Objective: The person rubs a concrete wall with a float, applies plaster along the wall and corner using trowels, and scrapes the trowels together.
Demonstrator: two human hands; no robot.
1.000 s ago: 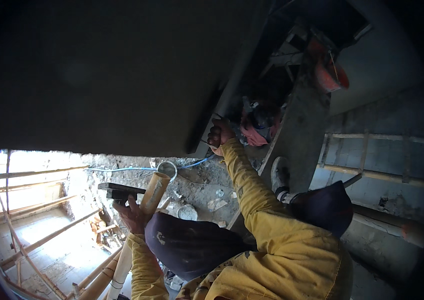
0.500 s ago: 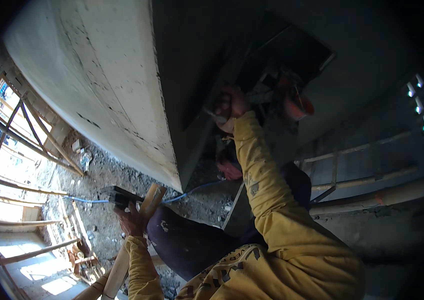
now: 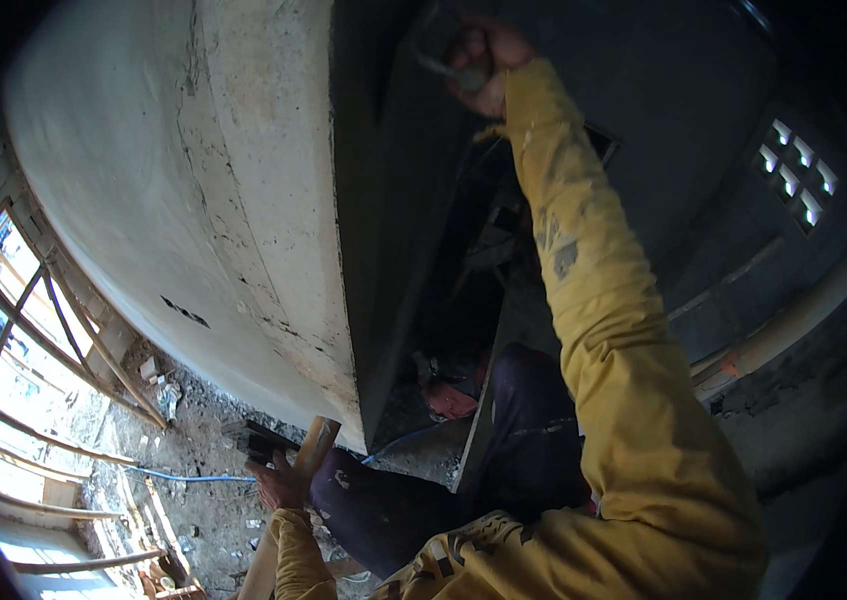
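My right hand [image 3: 492,68] is raised high in shadow at the top, its fingers wrapped round a trowel. Only the trowel's bent metal shank [image 3: 431,58] shows clearly; its blade is lost in the dark beside the shaded side of the wall [image 3: 389,180]. Low on the left, my left hand [image 3: 280,482] is closed on a dark, flat, block-like tool [image 3: 256,438]. That hand lies against a wooden post [image 3: 318,446], close to the bottom corner of the wall. Whether it also grips the post, I cannot tell.
The pale wall face [image 3: 274,190] ends in a sharp vertical edge. A blue hose [image 3: 189,478] crosses the rubble-strewn ground. Bamboo poles [image 3: 74,455] stand at the left, and a thick pole [image 3: 784,320] runs along the right. A reddish object [image 3: 452,402] lies near my knees.
My right hand has moved up along the shaded wall side with the trowel. The view has shifted, so the left hand appears lower; its hold looks the same.
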